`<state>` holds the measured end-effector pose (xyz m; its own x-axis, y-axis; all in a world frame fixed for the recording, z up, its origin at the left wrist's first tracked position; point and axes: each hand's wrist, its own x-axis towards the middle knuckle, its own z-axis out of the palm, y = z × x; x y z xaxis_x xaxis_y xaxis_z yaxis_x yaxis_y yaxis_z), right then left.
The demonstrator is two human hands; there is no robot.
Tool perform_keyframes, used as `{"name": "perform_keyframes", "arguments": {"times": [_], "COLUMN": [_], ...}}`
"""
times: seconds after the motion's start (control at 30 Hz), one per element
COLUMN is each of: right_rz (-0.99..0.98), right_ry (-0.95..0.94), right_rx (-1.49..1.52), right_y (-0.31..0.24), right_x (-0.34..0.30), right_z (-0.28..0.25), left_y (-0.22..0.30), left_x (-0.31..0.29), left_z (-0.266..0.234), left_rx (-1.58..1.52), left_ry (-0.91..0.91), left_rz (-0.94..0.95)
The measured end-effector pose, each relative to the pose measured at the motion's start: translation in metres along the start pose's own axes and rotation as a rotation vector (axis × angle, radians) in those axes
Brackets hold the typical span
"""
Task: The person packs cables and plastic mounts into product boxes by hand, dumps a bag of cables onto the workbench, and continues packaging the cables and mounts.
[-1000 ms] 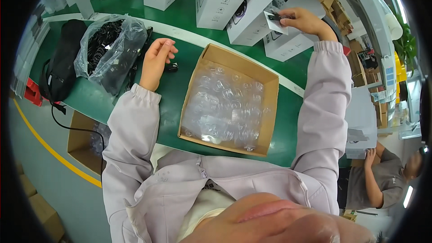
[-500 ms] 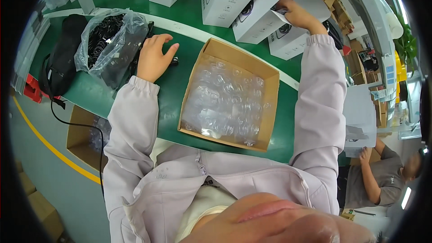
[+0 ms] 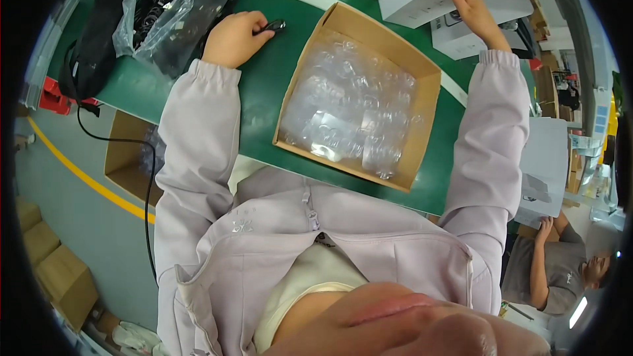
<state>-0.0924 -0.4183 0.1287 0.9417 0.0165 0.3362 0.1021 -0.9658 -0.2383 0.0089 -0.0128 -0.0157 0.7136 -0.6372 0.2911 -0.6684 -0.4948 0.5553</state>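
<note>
- The left hand (image 3: pixel 232 38) rests on the green counter (image 3: pixel 260 95), fingers curled around a small dark object (image 3: pixel 273 25); only its tip shows past the fingertips, so what kind of thing it is cannot be told.
- The right hand (image 3: pixel 473 10) lies open and flat, fingers stretched, against white boxes (image 3: pixel 422 0) stacked at the far side of the counter; it grips nothing.
- Whether that palm presses on the upper or the lower box is hard to make out, as the boxes run out of the top of the frame.
- Between the two forearms stands an open cardboard box (image 3: pixel 422 138), filled with clear plastic packaging (image 3: pixel 349 109); the glare makes the single pieces hard to separate.
- Just beside the left hand lies a clear plastic bag (image 3: pixel 165 6) holding dark items, tangled and not distinct.
- Beside it, a black bag (image 3: pixel 92 46) lies at the counter's edge, partly cut off by the rim.
- Below the counter, a second cardboard box (image 3: pixel 125 158) is half hidden by the left sleeve (image 3: pixel 194 145).
- At lower right another person (image 3: pixel 547 270) in grey sits, cropped by the rim.
</note>
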Motion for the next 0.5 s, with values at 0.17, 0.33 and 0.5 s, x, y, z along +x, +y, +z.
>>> {"name": "perform_keyframes", "arguments": {"times": [0.17,0.33,0.5], "right_rz": [0.049,-0.235,-0.259], "right_ry": [-0.123,0.704,-0.032], "right_rx": [-0.292,-0.520,-0.062], "right_y": [-0.031,-0.106,-0.162], "right_x": [0.003,-0.025,-0.050], "right_z": [-0.005,0.001,0.068], "left_y": [0.000,0.010,0.022], "left_x": [0.004,0.013,0.011], "left_z": [0.012,0.010,0.003], "left_rx": [-0.112,-0.352,-0.891], "left_ry": [0.156,0.247,0.106], "left_rz": [-0.119,-0.136,-0.261]}}
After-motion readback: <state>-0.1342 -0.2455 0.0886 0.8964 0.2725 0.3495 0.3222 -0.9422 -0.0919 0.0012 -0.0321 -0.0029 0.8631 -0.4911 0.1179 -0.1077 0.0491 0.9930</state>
